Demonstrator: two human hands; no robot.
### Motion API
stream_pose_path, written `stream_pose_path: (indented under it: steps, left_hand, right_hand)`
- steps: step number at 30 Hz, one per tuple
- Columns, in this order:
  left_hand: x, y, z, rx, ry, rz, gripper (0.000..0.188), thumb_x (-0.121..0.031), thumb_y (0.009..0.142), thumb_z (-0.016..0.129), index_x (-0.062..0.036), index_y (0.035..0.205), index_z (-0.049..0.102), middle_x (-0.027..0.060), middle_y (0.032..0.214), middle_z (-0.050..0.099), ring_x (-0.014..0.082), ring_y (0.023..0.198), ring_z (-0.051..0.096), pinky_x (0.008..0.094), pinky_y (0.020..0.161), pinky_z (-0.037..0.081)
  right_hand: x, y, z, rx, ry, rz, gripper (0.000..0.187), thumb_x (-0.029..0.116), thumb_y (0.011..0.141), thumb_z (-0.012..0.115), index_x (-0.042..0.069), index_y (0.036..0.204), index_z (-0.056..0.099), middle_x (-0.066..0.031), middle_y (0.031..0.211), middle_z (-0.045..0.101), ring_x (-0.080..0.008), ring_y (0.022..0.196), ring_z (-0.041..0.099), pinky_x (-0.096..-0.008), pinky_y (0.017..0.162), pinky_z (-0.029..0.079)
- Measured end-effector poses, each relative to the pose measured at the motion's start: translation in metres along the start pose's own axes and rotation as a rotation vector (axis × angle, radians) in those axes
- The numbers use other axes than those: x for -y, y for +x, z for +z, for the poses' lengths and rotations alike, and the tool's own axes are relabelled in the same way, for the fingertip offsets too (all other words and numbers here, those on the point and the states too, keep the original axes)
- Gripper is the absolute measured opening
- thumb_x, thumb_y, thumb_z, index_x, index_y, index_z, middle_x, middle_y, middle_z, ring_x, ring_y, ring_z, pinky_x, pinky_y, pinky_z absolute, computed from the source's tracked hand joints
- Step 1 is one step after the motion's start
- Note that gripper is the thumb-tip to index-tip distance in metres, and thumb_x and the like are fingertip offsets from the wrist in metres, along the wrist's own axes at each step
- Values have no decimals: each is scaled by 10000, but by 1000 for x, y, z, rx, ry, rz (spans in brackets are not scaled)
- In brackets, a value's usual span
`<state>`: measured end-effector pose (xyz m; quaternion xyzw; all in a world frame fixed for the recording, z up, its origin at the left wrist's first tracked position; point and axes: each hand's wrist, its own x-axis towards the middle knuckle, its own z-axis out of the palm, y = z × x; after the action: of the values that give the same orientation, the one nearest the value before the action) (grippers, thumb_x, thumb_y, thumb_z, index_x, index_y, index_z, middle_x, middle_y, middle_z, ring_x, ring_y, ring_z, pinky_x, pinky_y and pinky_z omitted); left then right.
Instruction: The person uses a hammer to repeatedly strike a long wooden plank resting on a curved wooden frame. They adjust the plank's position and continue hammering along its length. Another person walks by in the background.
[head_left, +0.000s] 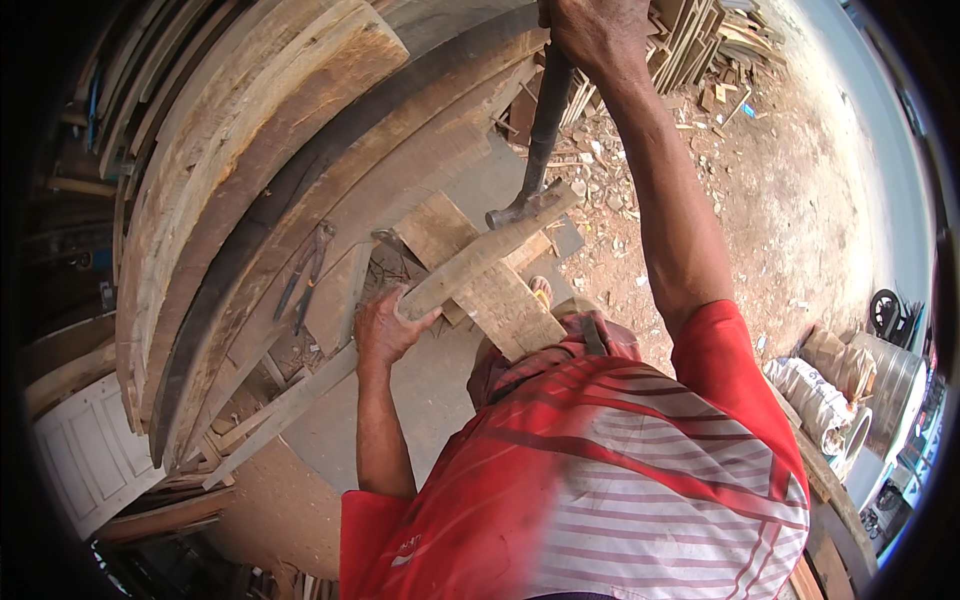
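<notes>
My right hand [600,38] is wrapped round the handle end of a hammer [541,130] with a dark grip. The hammer's metal head rests on or just over the far end of a narrow wooden strip [475,262]; which, I cannot tell. My left hand [385,326] grips the strip's near-left end between thumb and fingers. Slanting across a wider board [508,310] in front of my waist, the strip hides part of it. Another tool's metal head [395,243] lies by the board's far-left edge, near a heap of what look like nails.
Large curved planks [250,130] are stacked along the left. Pincers [308,270] with dark handles lie on the wood there. Wood scraps litter the dirt ground [740,190] at right. Bags [815,390] stand at far right, and a white panelled door [98,450] leans at lower left.
</notes>
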<state>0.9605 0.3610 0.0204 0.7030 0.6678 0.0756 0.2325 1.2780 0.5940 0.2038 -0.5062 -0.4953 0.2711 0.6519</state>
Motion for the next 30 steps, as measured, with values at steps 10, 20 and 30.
stream_pose_path:
  steps: [10, 20, 30]
  left_hand:
    - [7, -6, 14, -39, 170, 54, 594, -527, 741, 874, -65, 1059, 678, 180, 891, 748, 383, 814, 730, 498, 712, 559]
    - [13, -6, 19, -73, 182, 66, 593, -536, 743, 871, -73, 1053, 670, 166, 863, 747, 381, 795, 724, 501, 702, 549]
    - [11, -7, 19, -122, 168, 58, 590, -538, 724, 879, -80, 1034, 675, 153, 864, 751, 368, 805, 730, 491, 678, 557]
  right_hand:
    - [-61, 35, 40, 32, -341, -199, 440, 323, 968, 629, -83, 1135, 628, -340, 1019, 676, -498, 998, 658, -536, 867, 513]
    - [-70, 25, 79, 207, -390, -189, 473, 349, 979, 613, -93, 1146, 620, -391, 1080, 645, -538, 1080, 621, -564, 921, 495]
    - [-35, 9, 53, 244, -231, -164, 477, 400, 1008, 598, -69, 1094, 624, -313, 901, 664, -446, 905, 666, -499, 792, 503]
